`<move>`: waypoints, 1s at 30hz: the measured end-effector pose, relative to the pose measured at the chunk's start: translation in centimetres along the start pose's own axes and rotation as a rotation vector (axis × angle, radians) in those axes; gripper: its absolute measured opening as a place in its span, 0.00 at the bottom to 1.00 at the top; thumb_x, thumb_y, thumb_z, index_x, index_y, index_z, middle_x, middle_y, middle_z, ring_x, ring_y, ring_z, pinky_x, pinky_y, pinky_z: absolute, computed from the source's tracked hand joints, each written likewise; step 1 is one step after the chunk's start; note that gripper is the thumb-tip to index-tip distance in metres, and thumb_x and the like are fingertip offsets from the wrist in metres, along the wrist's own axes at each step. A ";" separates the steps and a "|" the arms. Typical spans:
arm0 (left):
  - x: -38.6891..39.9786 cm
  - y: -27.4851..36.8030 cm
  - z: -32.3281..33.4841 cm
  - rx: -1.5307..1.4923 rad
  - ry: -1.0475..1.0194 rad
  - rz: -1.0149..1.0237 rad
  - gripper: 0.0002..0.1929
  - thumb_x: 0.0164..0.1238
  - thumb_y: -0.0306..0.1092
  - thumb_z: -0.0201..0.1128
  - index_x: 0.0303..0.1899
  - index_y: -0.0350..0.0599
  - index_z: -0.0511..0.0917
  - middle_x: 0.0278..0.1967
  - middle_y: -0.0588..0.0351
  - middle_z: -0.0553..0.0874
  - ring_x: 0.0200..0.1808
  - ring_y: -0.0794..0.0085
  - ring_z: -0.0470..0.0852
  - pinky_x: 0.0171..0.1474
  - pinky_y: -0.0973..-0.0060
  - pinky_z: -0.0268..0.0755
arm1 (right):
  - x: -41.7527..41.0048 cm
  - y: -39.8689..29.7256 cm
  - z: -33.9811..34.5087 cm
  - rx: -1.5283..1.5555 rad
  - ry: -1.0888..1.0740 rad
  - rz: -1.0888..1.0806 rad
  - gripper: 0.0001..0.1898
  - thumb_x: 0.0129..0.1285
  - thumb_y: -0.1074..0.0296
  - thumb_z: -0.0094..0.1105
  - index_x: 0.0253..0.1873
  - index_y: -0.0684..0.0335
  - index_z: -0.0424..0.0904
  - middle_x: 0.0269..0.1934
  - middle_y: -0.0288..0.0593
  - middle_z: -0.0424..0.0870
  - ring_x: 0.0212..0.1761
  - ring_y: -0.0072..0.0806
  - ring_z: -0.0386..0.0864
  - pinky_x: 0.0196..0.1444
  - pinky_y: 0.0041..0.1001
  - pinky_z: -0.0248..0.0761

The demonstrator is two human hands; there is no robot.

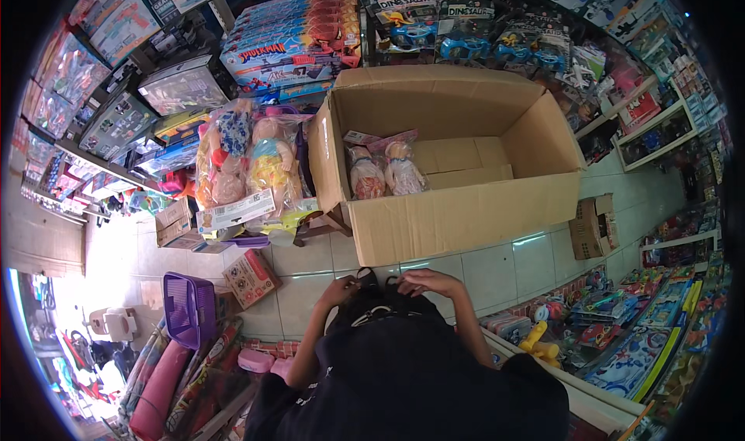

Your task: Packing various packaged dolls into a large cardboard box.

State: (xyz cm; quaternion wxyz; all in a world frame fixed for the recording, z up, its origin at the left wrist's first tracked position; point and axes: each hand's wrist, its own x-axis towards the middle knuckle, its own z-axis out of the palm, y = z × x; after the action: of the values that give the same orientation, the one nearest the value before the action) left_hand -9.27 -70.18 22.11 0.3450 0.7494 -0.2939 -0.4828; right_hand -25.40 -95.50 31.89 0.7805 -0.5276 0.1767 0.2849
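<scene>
My left hand (340, 291), its fingers curled, hangs in front of my waist; whether it pinches anything is too small to tell. Beside it, my right hand (429, 282) hovers with loosely bent fingers and nothing visible in them. Beyond both hands stands a large cardboard box (460, 222), its top open towards me. Inside its left end sit two dolls in clear plastic bags, one in an orange-patterned skirt (368, 176) and one in pale clothing (403, 170). Neither hand touches the box. Left of it lie larger bagged dolls (273, 158), one with a printed header card (236, 211).
Behind the box rise shelves of boxed toy guns (291, 45) and bagged dinosaur toys (465, 36). A purple plastic basket (187, 310), rolled mats (160, 385) and a small carton (251, 278) stand at left. Right are another carton (591, 227) and a display of packaged toys (617, 330).
</scene>
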 end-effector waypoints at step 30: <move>-11.3 -5.7 -15.3 0.190 0.283 0.034 0.18 0.65 0.46 0.55 0.45 0.39 0.76 0.37 0.42 0.82 0.40 0.59 0.82 0.44 0.67 0.72 | 23.7 2.3 10.4 -0.297 0.384 -0.383 0.10 0.65 0.63 0.53 0.40 0.65 0.74 0.29 0.36 0.79 0.32 0.20 0.78 0.35 0.21 0.70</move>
State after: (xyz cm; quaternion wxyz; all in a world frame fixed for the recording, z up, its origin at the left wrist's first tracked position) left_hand 1.42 -54.51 27.95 0.3187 0.8339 -0.2993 -0.3368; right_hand -8.76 -79.18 20.55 0.6865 -0.7040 0.1747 0.0506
